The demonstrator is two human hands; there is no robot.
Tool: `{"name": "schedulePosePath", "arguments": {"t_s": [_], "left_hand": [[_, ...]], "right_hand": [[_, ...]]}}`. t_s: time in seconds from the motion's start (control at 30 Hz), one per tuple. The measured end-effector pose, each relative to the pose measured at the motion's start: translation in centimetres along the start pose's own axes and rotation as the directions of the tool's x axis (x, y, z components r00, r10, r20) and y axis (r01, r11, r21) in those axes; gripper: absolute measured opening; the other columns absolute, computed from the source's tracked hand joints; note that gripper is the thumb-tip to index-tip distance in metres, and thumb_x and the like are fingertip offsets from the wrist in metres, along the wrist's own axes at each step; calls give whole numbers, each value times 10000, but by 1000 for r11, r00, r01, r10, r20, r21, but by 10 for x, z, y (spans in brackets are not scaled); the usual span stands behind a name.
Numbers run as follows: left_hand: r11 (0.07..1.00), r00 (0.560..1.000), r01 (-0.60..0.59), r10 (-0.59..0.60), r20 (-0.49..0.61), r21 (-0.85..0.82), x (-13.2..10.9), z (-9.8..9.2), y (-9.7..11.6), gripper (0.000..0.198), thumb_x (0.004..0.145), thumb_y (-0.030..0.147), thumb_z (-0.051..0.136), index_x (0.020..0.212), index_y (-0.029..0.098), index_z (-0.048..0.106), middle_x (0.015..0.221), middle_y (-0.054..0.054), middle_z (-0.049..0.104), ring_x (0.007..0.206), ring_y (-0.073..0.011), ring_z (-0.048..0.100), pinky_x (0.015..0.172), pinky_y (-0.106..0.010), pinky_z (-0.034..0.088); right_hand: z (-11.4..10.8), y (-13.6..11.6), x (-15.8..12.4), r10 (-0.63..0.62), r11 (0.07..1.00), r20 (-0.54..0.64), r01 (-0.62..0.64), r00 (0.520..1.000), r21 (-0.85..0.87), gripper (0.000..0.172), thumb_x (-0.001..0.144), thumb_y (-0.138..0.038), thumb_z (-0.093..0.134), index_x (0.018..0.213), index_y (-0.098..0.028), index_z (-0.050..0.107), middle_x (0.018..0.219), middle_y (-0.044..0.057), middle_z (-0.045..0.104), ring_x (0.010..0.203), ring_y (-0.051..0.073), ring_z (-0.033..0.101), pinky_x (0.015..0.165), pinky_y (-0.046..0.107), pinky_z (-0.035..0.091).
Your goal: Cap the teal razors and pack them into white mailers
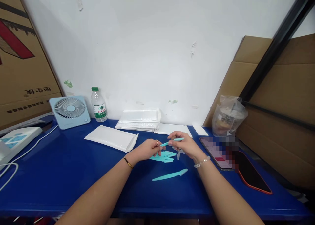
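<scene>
Both hands hold one slim turquoise eyebrow razor [180, 139] above the table. My left hand [150, 148] pinches its left end, and my right hand [184, 144] grips it near the other end, with the tip sticking out past the fingers. Just below the hands lies a small pile of similar turquoise razors [163, 156], partly covered by my left fingers. Some small clear plastic pieces [179, 153] lie beside the pile, under my right hand. A single turquoise razor [169, 175] rests apart, closer to the table's front edge.
A white padded envelope [110, 138] lies left of the hands; more envelopes [139, 120] are stacked by the wall. A fan [71, 112] and a water bottle [99, 107] stand back left. Two phones [254, 172] and a bagged cup [227, 116] are on the right. Cardboard [283, 120] flanks the blue table [73, 175].
</scene>
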State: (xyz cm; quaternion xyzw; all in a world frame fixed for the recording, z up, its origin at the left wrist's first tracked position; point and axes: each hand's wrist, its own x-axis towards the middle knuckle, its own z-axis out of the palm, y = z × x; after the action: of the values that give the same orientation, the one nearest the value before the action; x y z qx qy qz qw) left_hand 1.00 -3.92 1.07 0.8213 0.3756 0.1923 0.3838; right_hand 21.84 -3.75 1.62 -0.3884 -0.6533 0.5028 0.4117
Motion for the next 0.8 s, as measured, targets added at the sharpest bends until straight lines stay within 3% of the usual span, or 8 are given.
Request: {"name": "schedulePosePath", "arguments": {"t_s": [0.17,0.33,0.43,0.53,0.63,0.7,0.8], "left_hand": [[983,994,93,-84,-63,160,-5,-17,-7,448,871,454,351,728,159,656,776,-29,649,573,-109,504,544,-228,373],[920,986,99,-39,-162,378,-7,-25,-18,347,858,376,402,788,177,678,911,-55,664,779,-172,573,700,-262,418],[896,995,28,17,-97,443,-7,-20,-22,294,835,349,459,961,200,678,1036,-66,637,951,-202,556,830,-280,407],[889,998,-7,31,-45,458,-7,-11,-22,456,772,452,559,1165,225,593,1119,-81,590,1047,-243,509,865,-310,397],[903,999,-44,50,-3,427,-6,-4,-19,662,676,540,644,1253,241,517,1153,-86,549,1079,-268,474,861,-319,396],[913,997,-75,68,30,401,-5,-2,-18,623,674,491,669,1233,254,531,1129,-72,545,1064,-255,475,865,-311,390],[923,995,-98,80,63,373,-4,0,-17,486,705,402,660,1161,255,579,1066,-57,557,1011,-232,499,848,-296,389]], "right_hand": [[-33,3,1,24,1000,-55,-25,998,-17,293,629,-382,755,710,-131,626,519,-2,587,457,105,538,448,226,425],[-53,13,3,74,957,-96,-97,993,-275,331,615,-425,739,721,-120,669,555,21,619,488,110,548,449,209,397],[-52,23,7,152,882,-23,-146,988,-447,336,622,-438,720,694,-112,687,580,35,632,506,111,537,473,217,395],[-50,28,9,163,806,-3,-135,987,-576,363,648,-470,693,748,-121,705,671,51,654,592,136,561,537,238,425],[-49,25,6,96,763,106,-5,990,-646,531,576,-472,754,1018,-187,679,1012,80,638,886,214,582,750,307,467],[-48,22,4,61,745,243,118,968,-657,694,526,-456,792,1165,-261,604,1239,76,527,1116,263,481,913,361,410],[-47,21,3,89,782,384,174,919,-598,608,592,-446,763,1159,-291,607,1319,62,464,1193,262,425,958,373,378]]}}
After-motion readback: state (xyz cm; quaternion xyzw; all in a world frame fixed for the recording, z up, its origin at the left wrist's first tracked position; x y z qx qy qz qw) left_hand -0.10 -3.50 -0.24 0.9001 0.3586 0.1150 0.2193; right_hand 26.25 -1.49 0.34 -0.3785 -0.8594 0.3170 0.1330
